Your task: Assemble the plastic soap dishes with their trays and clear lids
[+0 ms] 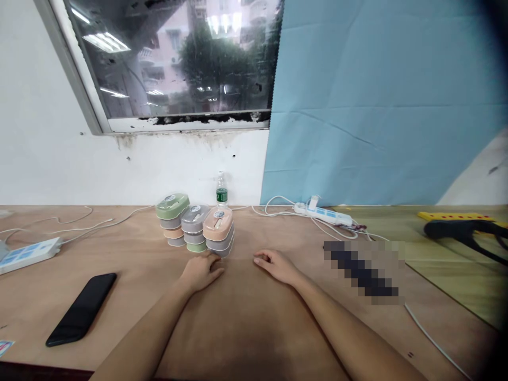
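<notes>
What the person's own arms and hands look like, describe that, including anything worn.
The left hand and right hand are bare, without visible gloves, rings or watch. The left forearm and right forearm narrow towards them; no sleeves show.

Free passage: a lane of tabletop (240, 307) runs between the left hand (202, 272) and the right hand (278, 266), continuing forward beside the stacked boxes (194, 230). Obstacles: these boxes stand directly ahead of the left hand, with a bottle (221, 193) behind them; a phone (82, 309) lies to its left. Ahead and rightward of the right hand lies a power strip (329, 215); nearer, a pixelated dark object (363, 270).
</notes>
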The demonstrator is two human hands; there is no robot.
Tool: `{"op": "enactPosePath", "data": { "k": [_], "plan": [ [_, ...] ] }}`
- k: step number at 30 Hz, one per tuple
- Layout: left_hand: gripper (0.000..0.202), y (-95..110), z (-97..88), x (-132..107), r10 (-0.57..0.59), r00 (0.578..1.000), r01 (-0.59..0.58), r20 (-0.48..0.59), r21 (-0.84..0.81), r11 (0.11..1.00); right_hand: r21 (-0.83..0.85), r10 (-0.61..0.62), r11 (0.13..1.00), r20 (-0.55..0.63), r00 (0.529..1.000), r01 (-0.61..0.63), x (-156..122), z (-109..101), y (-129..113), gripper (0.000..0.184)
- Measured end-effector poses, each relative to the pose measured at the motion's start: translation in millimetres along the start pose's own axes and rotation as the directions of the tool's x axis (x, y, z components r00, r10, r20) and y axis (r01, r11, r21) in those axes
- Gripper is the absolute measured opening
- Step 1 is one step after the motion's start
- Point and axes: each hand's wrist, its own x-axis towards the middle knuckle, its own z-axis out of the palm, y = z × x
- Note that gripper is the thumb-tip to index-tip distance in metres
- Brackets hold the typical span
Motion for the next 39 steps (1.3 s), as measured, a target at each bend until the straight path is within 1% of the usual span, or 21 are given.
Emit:
{"op": "enactPosePath", "data": {
  "k": [2, 4, 6, 8, 10, 12, 14, 15, 16, 17, 20, 23, 25, 26, 28, 30, 32, 34, 35, 36, 39],
  "plan": [
    [0.032, 4, 3.2, 3, -0.008, 1.0, 0.008, -0.007, 0.012, 1.0, -0.007, 0.01, 1.0, 0.004, 1.0, -0.01, 1, 1, -2, 0.039],
    [0.033, 8, 6.4, 6, -0.011, 1.0, 0.011, -0.003, 0.022, 1.0, -0.022, 0.023, 0.999, -0.023, 0.999, -0.023, 2, 3, -4, 0.039],
    [0.034, 10, 9.2, 9, -0.001, 1.0, 0.001, 0.005, 0.032, 0.999, -0.042, 0.028, 0.999, -0.101, 0.994, -0.033, 4, 7, -7, 0.04],
    [0.036, 11, 11.8, 12, 0.011, 1.0, -0.011, 0.006, 0.037, 0.999, -0.052, -0.003, 0.999, -0.225, 0.974, -0.009, 8, 12, -11, 0.042],
    [0.04, 12, 14.5, 14, 0.024, 1.0, -0.024, -0.005, 0.034, 0.999, -0.066, -0.083, 0.996, -0.353, 0.932, 0.064, 17, 15, -19, 0.046],
    [0.043, 12, 17.4, 16, 0.029, 0.999, -0.028, -0.016, 0.026, 0.999, -0.095, -0.181, 0.983, -0.459, 0.87, 0.155, 30, 18, -33, 0.051],
    [0.045, 14, 20.5, 19, 0.009, 1.0, -0.009, -0.025, 0.024, 1.0, -0.126, -0.255, 0.967, -0.523, 0.813, 0.223, 47, 20, -51, 0.062],
    [0.046, 16, 21.9, 20, -0.012, 1.0, 0.013, -0.027, 0.026, 1.0, -0.136, -0.279, 0.96, -0.538, 0.795, 0.245, 56, 22, -61, 0.069],
    [0.047, 18, 23.2, 22, -0.04, 0.999, 0.041, -0.03, 0.029, 0.999, -0.144, -0.298, 0.954, -0.537, 0.789, 0.263, 65, 23, -71, 0.075],
    [0.048, 20, 24.3, 24, -0.069, 0.997, 0.07, -0.029, 0.033, 0.997, -0.146, -0.308, 0.951, -0.526, 0.793, 0.273, 73, 25, -80, 0.079],
    [0.049, 26, 26.1, 28, -0.139, 0.99, 0.14, -0.019, 0.051, 0.989, -0.116, -0.284, 0.959, -0.471, 0.835, 0.26, 93, 32, -98, 0.086],
    [0.05, 29, 26.0, 31, -0.155, 0.988, 0.155, -0.008, 0.066, 0.986, -0.051, -0.223, 0.973, -0.435, 0.873, 0.223, 105, 39, -100, 0.077],
    [0.052, 30, 25.8, 32, -0.15, 0.989, 0.15, -0.006, 0.068, 0.986, -0.015, -0.202, 0.976, -0.44, 0.875, 0.217, 109, 40, -98, 0.068],
    [0.052, 29, 25.8, 32, -0.147, 0.989, 0.148, -0.009, 0.067, 0.987, -0.007, -0.203, 0.974, -0.454, 0.867, 0.225, 110, 39, -97, 0.065],
    [0.054, 28, 25.9, 32, -0.141, 0.99, 0.142, -0.011, 0.063, 0.988, -0.01, -0.223, 0.967, -0.506, 0.833, 0.253, 108, 34, -96, 0.063],
    [0.056, 27, 26.2, 32, -0.134, 0.991, 0.135, -0.011, 0.063, 0.989, -0.029, -0.239, 0.962, -0.572, 0.784, 0.273, 100, 24, -94, 0.063],
    [0.061, 27, 26.4, 32, -0.132, 0.991, 0.132, -0.009, 0.067, 0.989, -0.046, -0.236, 0.962, -0.634, 0.736, 0.269, 86, 13, -89, 0.063],
    [0.067, 26, 26.4, 32, -0.134, 0.991, 0.134, -0.012, 0.066, 0.989, -0.062, -0.23, 0.965, -0.668, 0.708, 0.254, 65, 3, -78, 0.064],
    [0.069, 26, 26.3, 32, -0.134, 0.991, 0.135, -0.014, 0.063, 0.989, -0.073, -0.231, 0.966, -0.667, 0.709, 0.247, 54, -1, -70, 0.064],
    [0.069, 26, 26.1, 32, -0.133, 0.991, 0.134, -0.012, 0.06, 0.989, -0.085, -0.238, 0.967, -0.649, 0.723, 0.242, 42, -4, -60, 0.064],
    [0.057, 26, 24.9, 32, -0.117, 0.993, 0.117, -0.001, 0.058, 0.991, -0.091, -0.218, 0.975, -0.578, 0.786, 0.203, 10, -7, -29, 0.061]
  ]
}}
